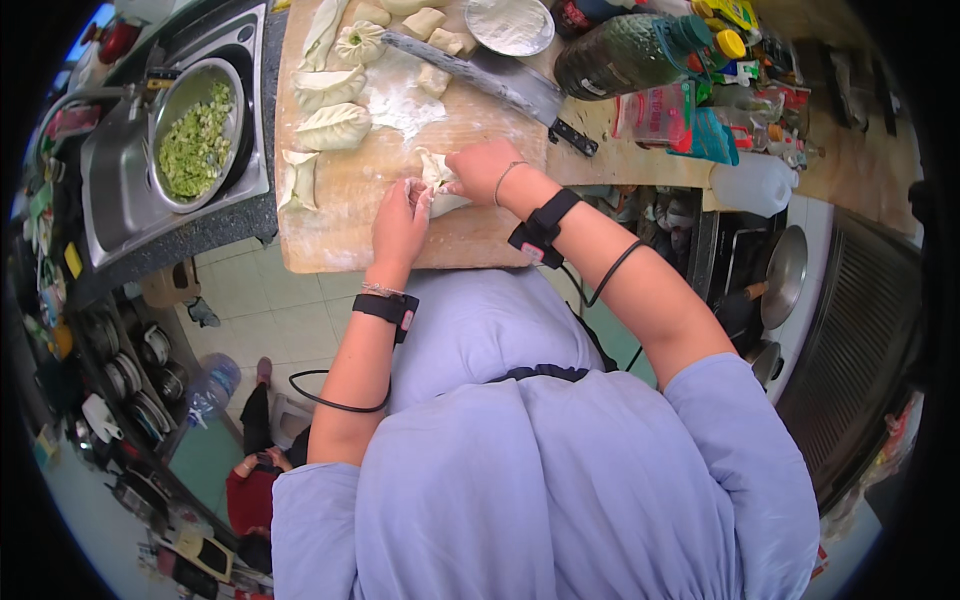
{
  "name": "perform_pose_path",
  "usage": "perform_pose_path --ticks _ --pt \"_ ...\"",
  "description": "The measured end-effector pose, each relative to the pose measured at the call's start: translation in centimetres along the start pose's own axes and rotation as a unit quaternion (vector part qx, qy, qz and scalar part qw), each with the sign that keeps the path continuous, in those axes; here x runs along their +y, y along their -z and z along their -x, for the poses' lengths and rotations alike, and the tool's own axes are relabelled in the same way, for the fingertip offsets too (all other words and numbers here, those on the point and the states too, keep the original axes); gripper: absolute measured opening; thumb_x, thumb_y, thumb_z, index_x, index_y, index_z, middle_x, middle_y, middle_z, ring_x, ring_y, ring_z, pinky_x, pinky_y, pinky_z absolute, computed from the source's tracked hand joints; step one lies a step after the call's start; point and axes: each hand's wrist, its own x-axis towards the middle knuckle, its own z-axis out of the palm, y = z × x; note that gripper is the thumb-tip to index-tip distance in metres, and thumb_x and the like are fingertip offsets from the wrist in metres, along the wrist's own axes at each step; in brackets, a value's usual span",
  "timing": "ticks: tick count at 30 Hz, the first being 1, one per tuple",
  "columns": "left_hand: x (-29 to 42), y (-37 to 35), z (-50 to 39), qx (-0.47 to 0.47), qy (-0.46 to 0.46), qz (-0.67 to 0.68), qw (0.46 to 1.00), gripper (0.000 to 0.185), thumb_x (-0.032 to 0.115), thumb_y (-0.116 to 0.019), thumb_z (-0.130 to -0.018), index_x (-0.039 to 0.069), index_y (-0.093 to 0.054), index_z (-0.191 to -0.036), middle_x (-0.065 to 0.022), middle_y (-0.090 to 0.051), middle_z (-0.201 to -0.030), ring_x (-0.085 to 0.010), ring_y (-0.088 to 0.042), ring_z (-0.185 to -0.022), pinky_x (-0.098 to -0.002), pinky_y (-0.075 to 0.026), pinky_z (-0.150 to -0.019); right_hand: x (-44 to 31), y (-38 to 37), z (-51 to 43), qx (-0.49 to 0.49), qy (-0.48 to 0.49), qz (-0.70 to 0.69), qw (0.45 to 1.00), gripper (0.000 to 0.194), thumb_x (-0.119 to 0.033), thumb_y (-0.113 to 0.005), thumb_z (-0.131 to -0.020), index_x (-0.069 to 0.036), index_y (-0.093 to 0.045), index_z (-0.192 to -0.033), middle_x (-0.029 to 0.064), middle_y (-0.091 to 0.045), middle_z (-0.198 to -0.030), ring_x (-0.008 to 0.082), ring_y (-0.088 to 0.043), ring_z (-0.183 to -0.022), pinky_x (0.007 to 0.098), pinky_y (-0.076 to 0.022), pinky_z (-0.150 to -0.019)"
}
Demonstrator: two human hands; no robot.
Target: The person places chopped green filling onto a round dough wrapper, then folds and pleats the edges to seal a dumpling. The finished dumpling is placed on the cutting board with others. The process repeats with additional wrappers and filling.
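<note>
Both of my hands pinch one dumpling of dough (433, 166) with green filling near the front of a floured wooden board (345, 244). My left hand (405, 217) grips its left side, and my right hand (484, 171) holds its right edge. Several pleated dumplings (334, 126) lie in a column along the board's left side, with a round pleated bun (360, 42) near the top. Dough pieces (424, 24) and loose flour (405, 101) are beyond my hands. A rolling pin or similar long tool cannot be told apart from the floury cleaver (517, 86) lying diagonally there.
A metal bowl of chopped green filling (196, 139) stands over the steel sink (112, 202) at left. A bowl of flour (510, 26) and a large oil bottle (622, 60) stand beyond the board. Farther back, a person in red (251, 495) sits at lower left.
</note>
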Motion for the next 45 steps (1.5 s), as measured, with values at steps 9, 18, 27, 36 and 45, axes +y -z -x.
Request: perform_pose_path --ticks 9,18,27,36,45 --pt "-1.5 0.4 -0.1 0.024 0.029 0.007 0.999 0.02 0.016 -0.055 -0.103 0.002 -0.062 -0.114 -0.0182 -0.069 -0.109 -0.0368 -0.066 -0.101 -0.0428 -0.052 -0.089 -1.4 0.6 -2.8 -0.079 0.069 0.172 0.98 0.035 -0.044 -0.064 -0.095 -0.011 -0.076 -0.098 0.0133 -0.077 -0.094 0.0337 -0.073 -0.092 0.0461 -0.0564 -0.08" --pt "-2.9 -0.9 1.5 0.089 0.043 0.089 0.991 0.017 0.015 -0.06 -0.1 0.003 -0.064 -0.111 -0.0171 -0.07 -0.108 -0.0373 -0.065 -0.103 -0.0464 -0.052 -0.088 -1.9 -0.4 -2.6 -0.042 0.128 0.252 0.958 0.017 -0.019 -0.062 -0.088 -0.012 -0.077 -0.089 0.0117 -0.077 -0.094 0.03 -0.075 -0.092 0.0421 -0.0576 -0.076" --pt "-2.1 -1.3 1.9 0.086 0.031 0.098 0.991 0.02 0.02 -0.062 -0.1 0.004 -0.065 -0.111 -0.0161 -0.069 -0.106 -0.0367 -0.065 -0.101 -0.0457 -0.052 -0.088 -0.4 -1.6 -2.3 0.018 0.193 0.203 0.96 0.013 -0.015 -0.063 -0.085 -0.01 -0.072 -0.093 0.0101 -0.074 -0.09 0.0313 -0.072 -0.091 0.0427 -0.0574 -0.075" --pt "-2.4 -1.6 1.9 0.093 0.008 0.097 0.991 0.02 0.02 -0.063 -0.1 0.004 -0.064 -0.112 -0.0169 -0.068 -0.109 -0.0363 -0.064 -0.102 -0.0445 -0.052 -0.088 -1.8 0.1 -1.0 -0.027 0.088 0.193 0.977 0.039 -0.045 -0.059 -0.099 -0.008 -0.069 -0.093 0.0124 -0.073 -0.089 0.0342 -0.07 -0.091 0.0459 -0.0563 -0.078" --pt "-2.2 -1.8 2.4 0.095 0.003 0.109 0.99 0.021 0.017 -0.059 -0.102 0.002 -0.062 -0.117 -0.0197 -0.066 -0.112 -0.0379 -0.065 -0.103 -0.0441 -0.053 -0.089 -3.5 0.5 -1.5 -0.018 -0.004 0.135 0.991 0.044 -0.045 -0.054 -0.102 -0.008 -0.075 -0.093 0.0148 -0.076 -0.088 0.0336 -0.074 -0.085 0.0452 -0.0578 -0.073"
